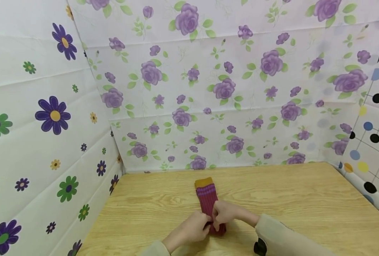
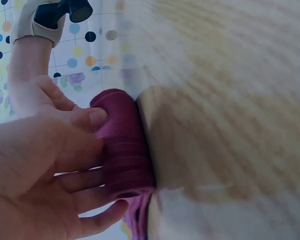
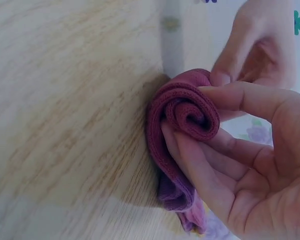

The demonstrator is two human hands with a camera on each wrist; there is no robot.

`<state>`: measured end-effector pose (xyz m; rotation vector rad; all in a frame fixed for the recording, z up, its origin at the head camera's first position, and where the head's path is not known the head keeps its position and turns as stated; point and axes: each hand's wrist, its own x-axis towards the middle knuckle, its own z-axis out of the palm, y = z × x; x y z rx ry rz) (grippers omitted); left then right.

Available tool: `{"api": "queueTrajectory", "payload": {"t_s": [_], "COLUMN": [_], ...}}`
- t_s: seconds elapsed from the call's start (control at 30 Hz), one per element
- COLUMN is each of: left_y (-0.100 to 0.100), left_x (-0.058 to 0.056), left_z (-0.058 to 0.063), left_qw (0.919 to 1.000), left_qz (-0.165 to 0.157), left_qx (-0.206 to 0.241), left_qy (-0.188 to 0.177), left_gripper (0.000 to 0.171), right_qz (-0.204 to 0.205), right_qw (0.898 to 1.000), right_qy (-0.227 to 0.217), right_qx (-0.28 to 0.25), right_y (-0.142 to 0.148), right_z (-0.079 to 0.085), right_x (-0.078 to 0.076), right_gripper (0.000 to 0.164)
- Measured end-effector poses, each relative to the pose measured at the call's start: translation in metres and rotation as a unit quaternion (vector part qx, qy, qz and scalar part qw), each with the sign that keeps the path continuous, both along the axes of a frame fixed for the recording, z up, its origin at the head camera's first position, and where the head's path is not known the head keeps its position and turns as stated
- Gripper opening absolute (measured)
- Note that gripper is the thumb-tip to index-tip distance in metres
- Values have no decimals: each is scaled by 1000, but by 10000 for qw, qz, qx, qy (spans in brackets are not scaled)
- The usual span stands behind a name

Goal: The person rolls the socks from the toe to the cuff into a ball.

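A maroon knitted sock (image 1: 207, 201) with purple stripes and a mustard end lies lengthwise on the table, its near end rolled up. In the right wrist view, the rolled end (image 3: 192, 117) shows as a spiral of fabric layers. My right hand (image 1: 222, 214) grips this roll from the right, thumb on one side and fingers tucked against the other. From the left, my left hand (image 1: 194, 226) holds the roll (image 2: 124, 145) too, with its digits curled around the fabric in the left wrist view. Both hands are close together at the near end.
The wood-grain table (image 1: 151, 199) runs back to a wall sheet with purple roses (image 1: 224, 89). A flowered sheet (image 1: 26, 149) hangs along the left side, and a dotted one (image 1: 373, 149) stands on the right. A black device (image 1: 260, 246) is strapped at the right sleeve.
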<state>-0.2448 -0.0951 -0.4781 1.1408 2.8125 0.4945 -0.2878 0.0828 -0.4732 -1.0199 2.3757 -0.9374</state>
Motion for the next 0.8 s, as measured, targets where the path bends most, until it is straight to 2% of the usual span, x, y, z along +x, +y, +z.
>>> {"api": "queueTrajectory", "payload": {"t_s": [0.1, 0.27, 0.43, 0.53, 0.63, 0.8], "left_y": [0, 4, 9, 9, 8, 7], "left_x": [0, -1, -3, -6, -8, -10], "left_z": [3, 4, -1, -3, -1, 3], "left_qw": [9995, 9985, 9956, 9951, 9967, 9988], "left_qz": [-46, 153, 249, 151, 23, -97], "left_qx": [-314, -500, -740, -789, -699, -432], "left_qy": [57, 151, 514, 579, 424, 188], "left_gripper": [10, 22, 17, 15, 15, 16], "right_qz": [-151, -610, -784, -778, -774, -617], "right_qw": [9996, 9963, 9926, 9911, 9902, 9933], "right_qy": [-226, -606, -902, -1026, -1039, -362], "right_qx": [16, 87, 204, 324, 526, 906], "right_y": [1, 0, 1, 2, 3, 4], "right_z": [-1, -1, 1, 4, 8, 13], "right_x": [-3, -5, -6, -6, -5, 0], "right_gripper": [8, 7, 4, 5, 6, 7]}}
